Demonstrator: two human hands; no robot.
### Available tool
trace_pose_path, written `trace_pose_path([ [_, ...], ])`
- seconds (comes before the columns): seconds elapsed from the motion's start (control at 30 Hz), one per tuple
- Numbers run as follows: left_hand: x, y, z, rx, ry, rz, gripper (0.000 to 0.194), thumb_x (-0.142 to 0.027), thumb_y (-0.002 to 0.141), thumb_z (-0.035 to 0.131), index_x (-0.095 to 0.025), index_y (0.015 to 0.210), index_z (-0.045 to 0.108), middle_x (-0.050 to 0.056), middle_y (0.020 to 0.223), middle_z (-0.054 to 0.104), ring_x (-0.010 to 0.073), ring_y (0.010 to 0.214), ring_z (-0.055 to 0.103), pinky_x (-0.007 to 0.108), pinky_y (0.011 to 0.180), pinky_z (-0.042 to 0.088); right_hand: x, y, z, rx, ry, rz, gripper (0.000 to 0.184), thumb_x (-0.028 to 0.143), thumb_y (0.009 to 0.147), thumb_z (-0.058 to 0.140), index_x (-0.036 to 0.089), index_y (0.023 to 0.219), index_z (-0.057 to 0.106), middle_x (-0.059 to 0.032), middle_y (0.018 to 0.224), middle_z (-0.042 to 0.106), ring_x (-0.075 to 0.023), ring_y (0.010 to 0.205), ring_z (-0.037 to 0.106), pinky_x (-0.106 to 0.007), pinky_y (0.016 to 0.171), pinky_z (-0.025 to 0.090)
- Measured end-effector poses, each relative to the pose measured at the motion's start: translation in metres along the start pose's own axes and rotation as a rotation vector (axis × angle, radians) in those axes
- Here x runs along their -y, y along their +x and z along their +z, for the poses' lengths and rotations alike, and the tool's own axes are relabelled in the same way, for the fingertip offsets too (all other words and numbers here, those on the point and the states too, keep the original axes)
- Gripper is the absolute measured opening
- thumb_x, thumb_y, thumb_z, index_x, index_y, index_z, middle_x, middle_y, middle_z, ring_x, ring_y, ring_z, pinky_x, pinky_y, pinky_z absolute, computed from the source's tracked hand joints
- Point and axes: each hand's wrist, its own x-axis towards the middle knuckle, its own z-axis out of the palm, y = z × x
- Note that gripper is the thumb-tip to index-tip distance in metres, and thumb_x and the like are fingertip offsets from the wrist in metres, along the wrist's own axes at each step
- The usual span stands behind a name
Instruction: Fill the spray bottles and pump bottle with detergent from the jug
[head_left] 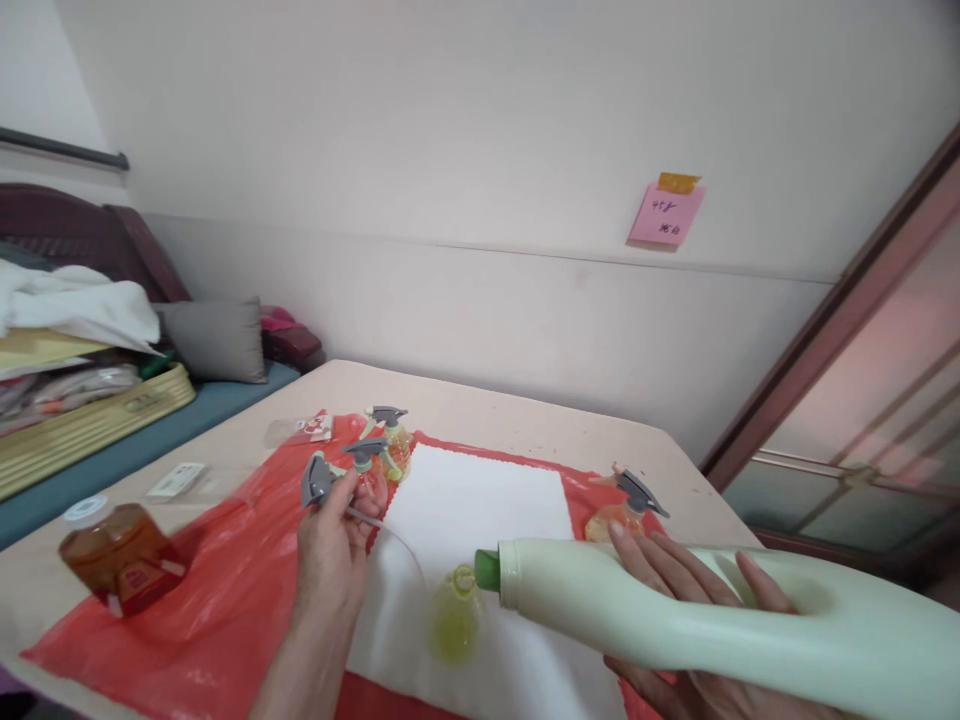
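My left hand (336,540) grips a grey trigger spray head (318,482), whose thin clear tube (405,548) curves down to the right. My right hand (675,575) holds a big pale green jug (585,585) lying nearly level, its green spout (487,569) at the mouth of a small clear bottle (454,628). Yellow-green liquid fills much of that bottle, which stands without a spray head on a white sheet (487,485). Whether liquid is flowing from the spout, I cannot tell.
Spray bottles with grey triggers stand behind my left hand, one yellowish (401,455), and another (604,523) is beyond the jug. A bottle of amber liquid (120,555) is at left on red plastic (232,590). A pink note (666,214) hangs on the wall.
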Motion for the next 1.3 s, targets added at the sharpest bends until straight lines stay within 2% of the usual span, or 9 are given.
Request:
trace_pose_path([
  [0.2, -0.0003, -0.0014, 0.0020, 0.007, -0.003, 0.001, 0.021, -0.027, 0.071, 0.077, -0.017, 0.061, 0.061, -0.002, 0.051, 0.058, 0.0115, 0.053, 0.057, 0.022, 0.057, 0.049, -0.0023, -0.0014, -0.0024, 0.026, -0.090, -0.060, 0.054, 0.013, 0.095, 0.038, 0.025, 0.147, 0.045, -0.0095, 0.154, 0.046, -0.0286, 0.137, 0.049, -0.065, 0.120, 0.015],
  [0.4, -0.0002, -0.0005, 0.0017, -0.002, -0.002, 0.001, 0.020, -0.026, 0.070, 0.077, -0.016, 0.062, 0.062, -0.002, 0.052, 0.059, 0.0116, 0.055, 0.057, 0.023, 0.060, 0.051, -0.0006, -0.0005, -0.0028, -0.001, -0.075, -0.063, 0.052, 0.018, 0.096, 0.042, 0.027, 0.148, 0.045, -0.0087, 0.155, 0.046, -0.0292, 0.138, 0.047, -0.065, 0.120, 0.016],
  [0.53, -0.0001, -0.0001, -0.0003, 0.010, -0.005, 0.005, 0.021, -0.026, 0.070, 0.078, -0.016, 0.061, 0.061, -0.002, 0.052, 0.059, 0.0120, 0.055, 0.056, 0.023, 0.059, 0.051, 0.0007, 0.0020, -0.0060, 0.035, -0.078, -0.059, 0.053, 0.015, 0.096, 0.037, 0.023, 0.148, 0.045, -0.0100, 0.155, 0.045, -0.0281, 0.137, 0.049, -0.064, 0.121, 0.012],
  [0.63, -0.0003, -0.0004, -0.0010, 0.001, -0.003, -0.002, 0.020, -0.026, 0.071, 0.077, -0.016, 0.062, 0.062, -0.001, 0.051, 0.059, 0.0121, 0.054, 0.056, 0.022, 0.058, 0.051, 0.0002, 0.0016, -0.0067, 0.009, -0.096, -0.060, 0.054, 0.013, 0.095, 0.035, 0.022, 0.148, 0.045, -0.0094, 0.156, 0.044, -0.0285, 0.138, 0.048, -0.064, 0.120, 0.013],
  [0.83, -0.0006, -0.0007, 0.0007, 0.003, -0.008, 0.006, 0.021, -0.025, 0.070, 0.078, -0.016, 0.061, 0.061, -0.002, 0.052, 0.059, 0.0119, 0.055, 0.057, 0.022, 0.058, 0.051, -0.0007, 0.0002, -0.0036, 0.014, -0.085, -0.061, 0.055, 0.014, 0.095, 0.038, 0.027, 0.148, 0.044, -0.0077, 0.156, 0.044, -0.0290, 0.138, 0.048, -0.065, 0.119, 0.017],
  [1.07, -0.0007, -0.0007, 0.0017, -0.006, -0.007, 0.009, 0.020, -0.025, 0.070, 0.078, -0.017, 0.062, 0.061, -0.002, 0.053, 0.059, 0.0117, 0.054, 0.056, 0.022, 0.056, 0.049, -0.0012, 0.0005, -0.0053, 0.031, -0.092, -0.056, 0.054, 0.013, 0.095, 0.037, 0.025, 0.147, 0.045, -0.0089, 0.155, 0.045, -0.0291, 0.136, 0.050, -0.065, 0.120, 0.013],
  [1.3, -0.0014, -0.0017, 0.0018, 0.001, -0.015, -0.009, 0.022, -0.025, 0.070, 0.078, -0.016, 0.060, 0.061, -0.002, 0.051, 0.058, 0.0120, 0.056, 0.058, 0.022, 0.058, 0.050, -0.0017, 0.0012, -0.0060, 0.034, -0.087, -0.058, 0.056, 0.012, 0.094, 0.039, 0.031, 0.147, 0.045, -0.0067, 0.154, 0.047, -0.0285, 0.137, 0.050, -0.066, 0.120, 0.014],
])
